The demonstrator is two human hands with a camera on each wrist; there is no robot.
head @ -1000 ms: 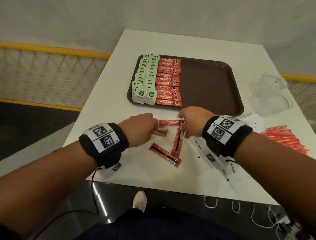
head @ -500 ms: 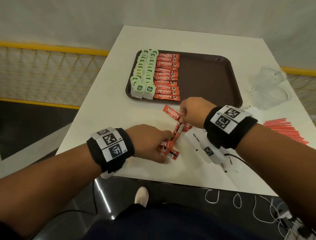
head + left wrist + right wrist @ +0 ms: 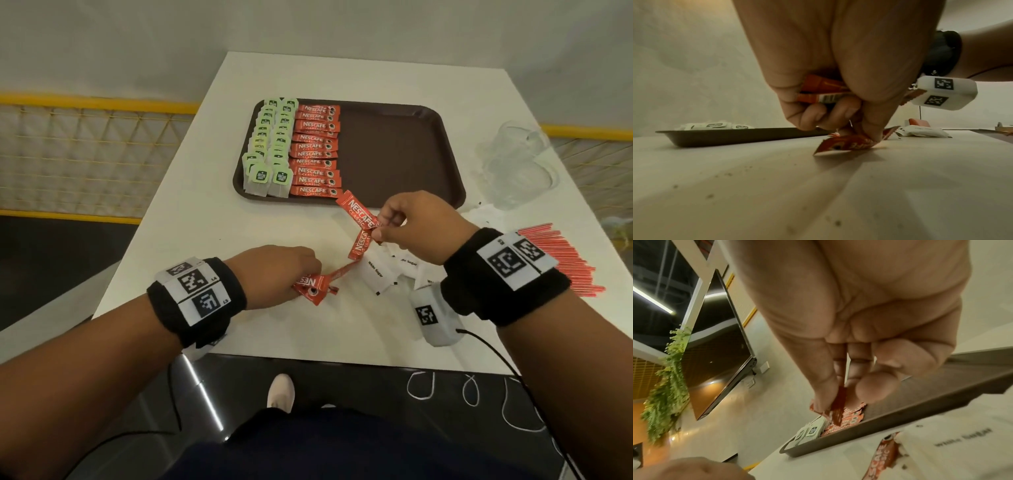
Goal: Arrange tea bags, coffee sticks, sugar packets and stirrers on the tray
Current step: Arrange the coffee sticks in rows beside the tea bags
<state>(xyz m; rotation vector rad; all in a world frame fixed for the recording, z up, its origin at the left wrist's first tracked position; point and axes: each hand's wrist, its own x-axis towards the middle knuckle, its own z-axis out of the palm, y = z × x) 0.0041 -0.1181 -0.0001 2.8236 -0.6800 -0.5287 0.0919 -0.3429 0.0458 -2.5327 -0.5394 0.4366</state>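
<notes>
Since half a second ago right hand (image 3: 416,224) has lifted coffee sticks (image 3: 359,214) toward the tray | table (image 3: 191,219) bears all | tray (image 3: 400,150): tea bags (image 3: 270,144) and coffee rows left, right side bare, likely for sugar packets (image 3: 376,274) | left hand (image 3: 274,274) pinches more sticks, gathering.

Brown tray (image 3: 404,150), green-tagged tea bags (image 3: 270,144), red coffee sticks (image 3: 317,150), white table (image 3: 212,222).
</notes>
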